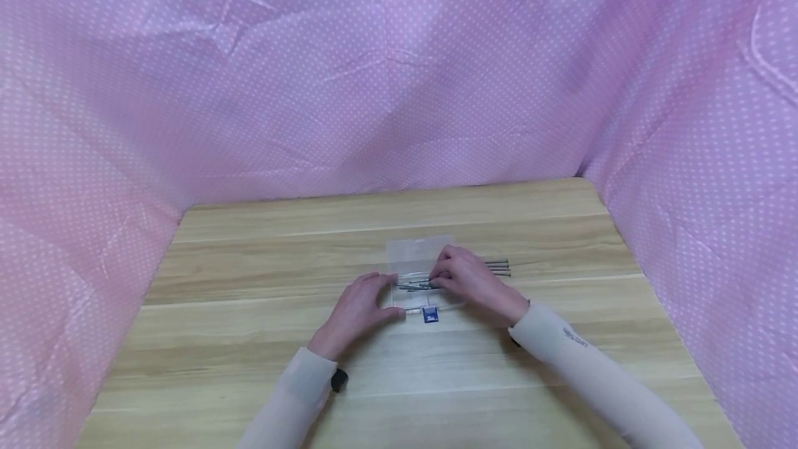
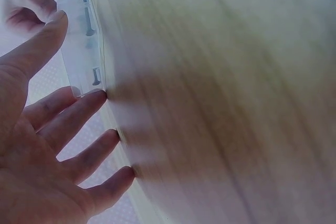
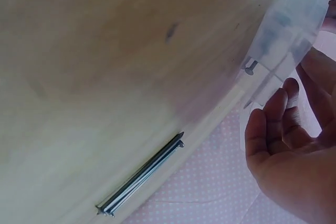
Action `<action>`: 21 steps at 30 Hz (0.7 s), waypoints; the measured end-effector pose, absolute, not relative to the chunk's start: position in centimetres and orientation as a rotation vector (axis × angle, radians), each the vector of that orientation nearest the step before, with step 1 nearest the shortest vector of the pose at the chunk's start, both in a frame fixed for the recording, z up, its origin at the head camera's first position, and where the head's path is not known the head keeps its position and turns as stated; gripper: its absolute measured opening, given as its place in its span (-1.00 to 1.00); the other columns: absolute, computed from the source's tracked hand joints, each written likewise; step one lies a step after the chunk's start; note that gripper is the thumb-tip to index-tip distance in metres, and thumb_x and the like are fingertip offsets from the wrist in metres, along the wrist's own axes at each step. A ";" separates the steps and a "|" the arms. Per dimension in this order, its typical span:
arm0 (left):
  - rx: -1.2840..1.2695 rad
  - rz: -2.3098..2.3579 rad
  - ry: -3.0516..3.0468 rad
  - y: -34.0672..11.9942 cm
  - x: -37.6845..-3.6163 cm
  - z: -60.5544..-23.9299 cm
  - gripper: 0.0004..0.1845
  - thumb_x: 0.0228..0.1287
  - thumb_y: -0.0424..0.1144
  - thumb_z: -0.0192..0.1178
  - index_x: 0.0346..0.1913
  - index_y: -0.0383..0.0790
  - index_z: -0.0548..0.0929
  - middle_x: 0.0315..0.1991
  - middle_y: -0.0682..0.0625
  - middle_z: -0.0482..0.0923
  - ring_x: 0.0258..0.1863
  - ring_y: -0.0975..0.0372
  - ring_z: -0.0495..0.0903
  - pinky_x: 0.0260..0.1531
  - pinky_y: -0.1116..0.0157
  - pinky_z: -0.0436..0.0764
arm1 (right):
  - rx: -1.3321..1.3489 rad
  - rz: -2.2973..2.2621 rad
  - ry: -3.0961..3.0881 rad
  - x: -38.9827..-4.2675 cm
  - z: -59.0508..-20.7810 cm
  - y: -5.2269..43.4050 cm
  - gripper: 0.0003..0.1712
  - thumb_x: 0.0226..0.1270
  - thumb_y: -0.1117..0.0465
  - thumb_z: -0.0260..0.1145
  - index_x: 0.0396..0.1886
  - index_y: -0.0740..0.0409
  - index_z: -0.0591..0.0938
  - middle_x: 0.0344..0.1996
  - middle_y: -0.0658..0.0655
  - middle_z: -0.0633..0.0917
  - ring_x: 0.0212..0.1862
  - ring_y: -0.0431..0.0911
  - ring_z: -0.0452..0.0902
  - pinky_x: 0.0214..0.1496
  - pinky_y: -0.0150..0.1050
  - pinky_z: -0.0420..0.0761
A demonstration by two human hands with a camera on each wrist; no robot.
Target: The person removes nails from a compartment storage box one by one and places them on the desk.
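Note:
A clear plastic box point(image 1: 405, 300) with a blue latch point(image 1: 431, 314) lies on the table, its lid point(image 1: 419, 253) folded back. Several metal nails point(image 1: 411, 287) lie in it at mixed angles. My left hand point(image 1: 358, 307) holds the box at its left end, thumb at the front and index finger farther back. In the left wrist view the other fingers point(image 2: 94, 153) are spread, their tips down by the table. Over the right part of the box, my right hand point(image 1: 469, 279) has curled fingers and pinches at the nails; its fingertips are partly hidden.
Several more long nails point(image 1: 499, 267) lie side by side on the wooden table point(image 1: 249, 283), just right of the box and behind my right hand. Pink dotted cloth point(image 1: 386, 89) hangs around the back and sides of the table.

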State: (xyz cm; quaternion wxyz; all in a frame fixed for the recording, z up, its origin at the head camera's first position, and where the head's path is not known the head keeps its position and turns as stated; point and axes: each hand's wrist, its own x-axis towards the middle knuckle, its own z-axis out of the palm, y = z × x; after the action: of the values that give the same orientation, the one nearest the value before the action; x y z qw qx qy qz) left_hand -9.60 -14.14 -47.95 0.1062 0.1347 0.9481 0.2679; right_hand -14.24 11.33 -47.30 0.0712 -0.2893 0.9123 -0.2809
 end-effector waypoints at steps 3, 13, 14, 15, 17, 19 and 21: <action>0.396 0.793 2.789 -14.1 -9.6 -48.0 -0.23 0.13 0.10 0.54 0.37 -0.16 0.59 0.31 -0.16 0.58 0.39 -0.11 0.43 0.39 -0.14 0.40 | -0.864 -0.822 2.732 -14.5 -47.4 11.2 -0.92 0.31 0.24 0.52 -0.22 0.05 0.86 -0.27 -0.09 0.56 -0.21 -0.18 0.43 -0.14 -0.26 0.53; 0.385 0.803 2.786 -14.2 -9.6 -47.9 -0.22 0.13 0.10 0.54 0.37 -0.16 0.58 0.32 -0.16 0.57 0.39 -0.11 0.43 0.40 -0.14 0.40 | -0.960 -0.742 2.729 -15.5 -47.7 11.2 -0.89 0.28 0.24 0.54 -0.21 0.05 0.87 -0.32 -0.11 0.56 -0.27 -0.19 0.38 -0.23 -0.33 0.46; 0.381 0.807 2.781 -14.2 -9.6 -47.9 -0.22 0.14 0.10 0.54 0.38 -0.15 0.58 0.32 -0.16 0.57 0.39 -0.11 0.43 0.40 -0.14 0.40 | -0.964 -0.744 2.721 -15.5 -47.6 11.2 -0.89 0.28 0.25 0.54 -0.20 0.06 0.87 -0.33 -0.11 0.56 -0.27 -0.20 0.37 -0.23 -0.33 0.46; 0.379 0.807 2.778 -14.2 -9.6 -47.9 -0.22 0.14 0.11 0.53 0.38 -0.15 0.58 0.33 -0.16 0.56 0.39 -0.10 0.43 0.40 -0.13 0.40 | -0.969 -0.744 2.716 -15.6 -47.6 11.2 -0.88 0.27 0.25 0.54 -0.20 0.07 0.87 -0.34 -0.11 0.56 -0.28 -0.20 0.37 -0.24 -0.34 0.46; 0.378 0.812 2.771 -14.1 -9.6 -47.9 -0.22 0.14 0.11 0.53 0.38 -0.15 0.58 0.33 -0.16 0.56 0.40 -0.10 0.42 0.41 -0.13 0.39 | -0.991 -0.742 2.705 -15.7 -47.7 11.3 -0.87 0.24 0.27 0.56 -0.21 0.07 0.87 -0.35 -0.11 0.57 -0.29 -0.21 0.37 -0.25 -0.34 0.47; 0.370 0.814 2.768 -14.1 -9.6 -47.9 -0.22 0.13 0.11 0.54 0.38 -0.14 0.58 0.33 -0.15 0.56 0.40 -0.10 0.42 0.41 -0.13 0.39 | -1.029 -0.736 2.699 -15.8 -47.6 11.3 -0.86 0.22 0.28 0.56 -0.21 0.08 0.87 -0.35 -0.10 0.59 -0.29 -0.21 0.39 -0.24 -0.33 0.49; 0.366 0.818 2.770 -14.1 -9.7 -47.9 -0.22 0.12 0.10 0.55 0.37 -0.14 0.58 0.33 -0.16 0.56 0.39 -0.10 0.42 0.41 -0.13 0.39 | -1.072 -0.725 2.700 -15.9 -47.6 11.4 -0.85 0.21 0.30 0.57 -0.21 0.09 0.87 -0.35 -0.09 0.61 -0.28 -0.21 0.41 -0.23 -0.33 0.51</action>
State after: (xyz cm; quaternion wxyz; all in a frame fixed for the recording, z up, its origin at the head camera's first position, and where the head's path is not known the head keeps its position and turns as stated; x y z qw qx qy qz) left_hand -9.65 -14.13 -47.87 0.1148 0.1247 0.9452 0.2790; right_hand -15.91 11.38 -47.59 0.0736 -0.3570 0.8993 -0.2416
